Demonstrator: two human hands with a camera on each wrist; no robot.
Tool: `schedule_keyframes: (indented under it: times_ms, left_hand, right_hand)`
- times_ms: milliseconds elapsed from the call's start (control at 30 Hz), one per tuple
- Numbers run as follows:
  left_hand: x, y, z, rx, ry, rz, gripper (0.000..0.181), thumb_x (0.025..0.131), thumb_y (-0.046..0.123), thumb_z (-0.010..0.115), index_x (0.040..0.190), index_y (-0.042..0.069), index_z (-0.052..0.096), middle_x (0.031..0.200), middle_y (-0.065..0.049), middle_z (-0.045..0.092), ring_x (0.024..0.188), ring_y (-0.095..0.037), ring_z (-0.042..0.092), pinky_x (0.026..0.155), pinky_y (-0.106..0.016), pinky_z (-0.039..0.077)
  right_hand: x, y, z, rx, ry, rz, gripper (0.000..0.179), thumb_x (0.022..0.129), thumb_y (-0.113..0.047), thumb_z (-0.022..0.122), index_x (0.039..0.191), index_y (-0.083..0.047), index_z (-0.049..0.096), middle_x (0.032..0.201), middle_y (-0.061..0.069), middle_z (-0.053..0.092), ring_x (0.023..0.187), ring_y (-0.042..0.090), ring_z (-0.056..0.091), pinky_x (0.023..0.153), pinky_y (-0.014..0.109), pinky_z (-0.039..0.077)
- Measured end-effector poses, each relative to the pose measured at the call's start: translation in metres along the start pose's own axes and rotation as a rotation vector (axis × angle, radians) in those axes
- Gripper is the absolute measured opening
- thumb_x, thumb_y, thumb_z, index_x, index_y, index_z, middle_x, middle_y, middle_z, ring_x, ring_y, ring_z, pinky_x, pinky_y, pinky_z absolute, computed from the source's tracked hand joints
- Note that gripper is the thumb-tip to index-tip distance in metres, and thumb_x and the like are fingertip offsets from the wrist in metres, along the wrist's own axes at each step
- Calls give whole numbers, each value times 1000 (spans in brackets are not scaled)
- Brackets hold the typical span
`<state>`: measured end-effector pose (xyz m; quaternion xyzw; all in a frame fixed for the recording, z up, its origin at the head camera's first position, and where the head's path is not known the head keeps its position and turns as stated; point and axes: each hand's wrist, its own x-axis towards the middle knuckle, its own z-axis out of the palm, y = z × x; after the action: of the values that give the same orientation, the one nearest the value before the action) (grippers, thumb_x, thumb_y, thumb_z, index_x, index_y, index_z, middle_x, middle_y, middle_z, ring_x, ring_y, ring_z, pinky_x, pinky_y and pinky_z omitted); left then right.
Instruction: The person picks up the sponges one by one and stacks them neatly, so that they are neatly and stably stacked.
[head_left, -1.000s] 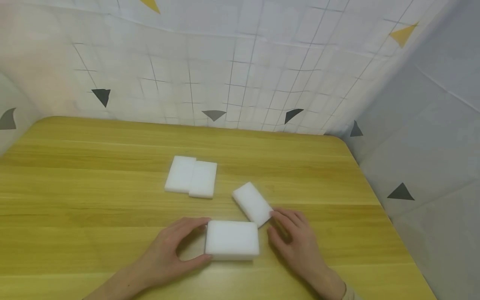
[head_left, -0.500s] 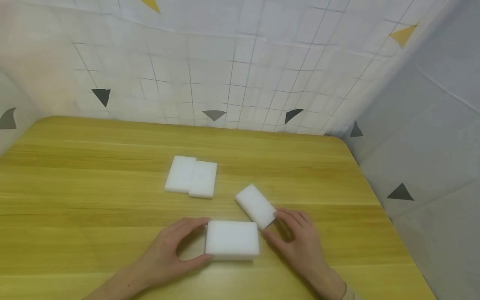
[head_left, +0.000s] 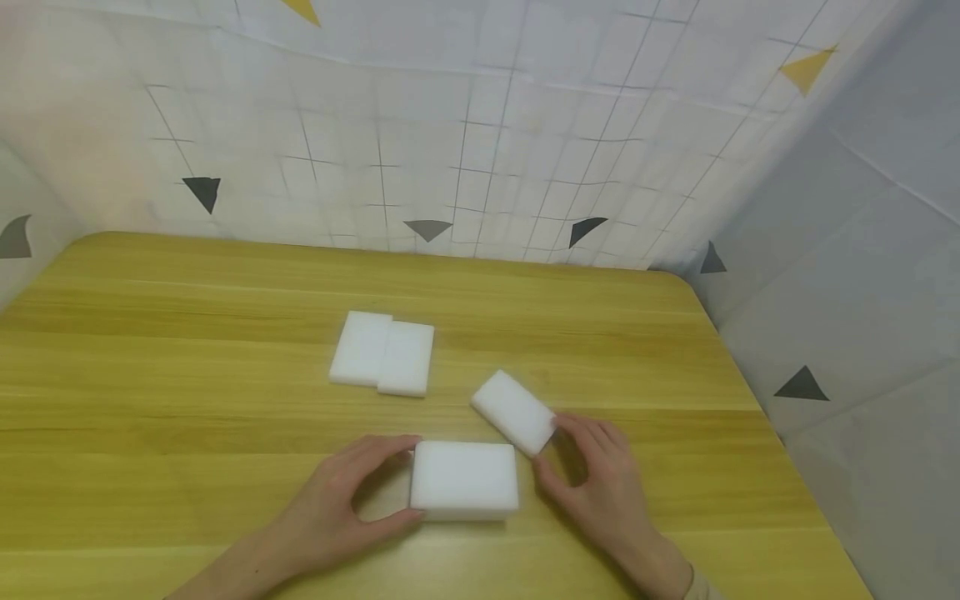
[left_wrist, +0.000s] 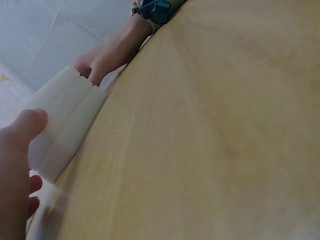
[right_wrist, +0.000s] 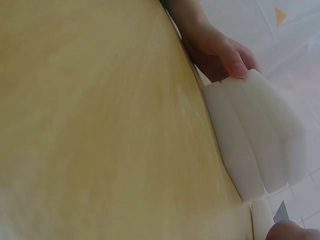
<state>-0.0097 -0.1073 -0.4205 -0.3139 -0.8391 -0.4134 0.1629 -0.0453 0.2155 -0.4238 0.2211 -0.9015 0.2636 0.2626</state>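
Observation:
A stack of white sponges (head_left: 465, 479), three layers high in the left wrist view, lies near the front middle of the table. My left hand (head_left: 345, 496) grips its left end, thumb at the near corner and fingers at the far one. To the right, my right hand (head_left: 600, 479) pinches the end of a single white sponge (head_left: 515, 412) between thumb and fingers. That sponge lies slanted behind the stack's right corner. In the right wrist view, the left thumb (right_wrist: 235, 65) presses on the sponge stack (right_wrist: 245, 135), and only a bit of the right hand (right_wrist: 292, 231) shows.
Farther back, two white sponges (head_left: 384, 354) lie side by side, slightly offset, on the wooden table (head_left: 187, 375). A white patterned cloth (head_left: 420, 125) hangs behind the table, and a grey-white one (head_left: 870, 292) along its right side.
The single sponge has shifted slightly right and turned a little with my right hand. My right thumb has come in against its near corner. My left hand and the stack stay put.

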Motion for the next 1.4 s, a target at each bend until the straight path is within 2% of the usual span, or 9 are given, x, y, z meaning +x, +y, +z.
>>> schedule_keyframes:
  times_ms: [267,500,667,967,1400]
  left_hand:
    - [0,1,0,4,2,-4,68,72,38,80,132,23,52,119,16,57,105,-8,58,96,-11,39]
    - [0,1,-1,6,-1,-5,68,72,38,80,132,22,51,120,16,57,106,-8,58,96,-11,39]
    - [0,1,-1,10,-2,-2,70,72,38,80,132,21,51,121,16,56,107,-9,57,97,-12,39]
    - [1,2,-1,32,-25,-25,74,70,43,80,134,22,49,124,18,53,110,-7,55,96,-23,45]
    - [0,0,0,32,-13,-7,72,70,42,80,133,23,50,123,16,54,110,-7,55,98,-15,39]
  right_hand:
    - [-1,2,0,-18,-24,38,56,69,-34,76,117,-9,62,109,2,65,99,18,55,86,34,43]
    - [-1,0,-1,-53,-81,98,66,70,-44,77,123,-10,59,115,4,61,106,21,51,92,38,41]
    - [-1,0,0,-71,-90,104,63,72,-43,76,122,-8,59,116,4,58,107,22,49,91,39,40]
    - [-1,1,0,-62,-84,104,60,73,-39,76,121,-8,60,115,5,58,106,22,50,91,39,40]
    - [-2,2,1,-25,-80,125,58,72,-37,78,119,-9,60,115,2,58,108,20,49,92,38,41]
